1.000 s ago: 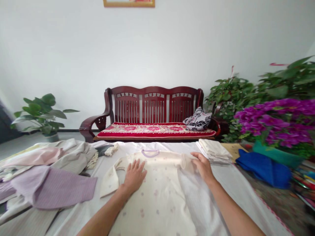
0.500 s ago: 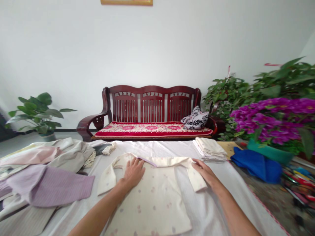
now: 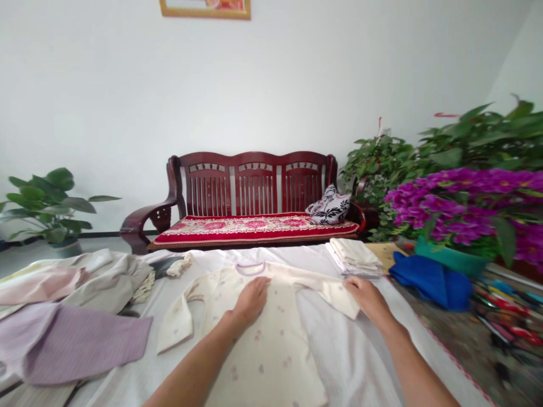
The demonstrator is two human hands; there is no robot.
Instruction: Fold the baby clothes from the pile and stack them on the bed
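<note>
A cream long-sleeved child's shirt (image 3: pixel 263 333) with small pale prints and a lilac neckband lies spread on a white cloth. On its chest, just below the neckband, rests my left hand (image 3: pixel 252 298), back upward, fingers close together and laid on the fabric; the fingertips are partly hidden. My right hand (image 3: pixel 365 298) is closed on the upper edge of the right-side sleeve near its cuff. That sleeve stretches out to the right, while the left-side sleeve bends down toward me, untouched.
Heaped clothes, with a lilac ribbed garment (image 3: pixel 80 342) in front, cover the left side. A folded cream stack (image 3: pixel 355 257) sits at the back right. Beyond the right edge are a blue cloth (image 3: pixel 430 282) and purple flowers (image 3: pixel 462 203). A wooden bench (image 3: pixel 254 186) stands behind.
The shirt's neckband now lies flat and visible, and the right-side sleeve is straighter. My left hand moved right and lower onto the chest; my right hand shifted slightly right. The view has turned slightly.
</note>
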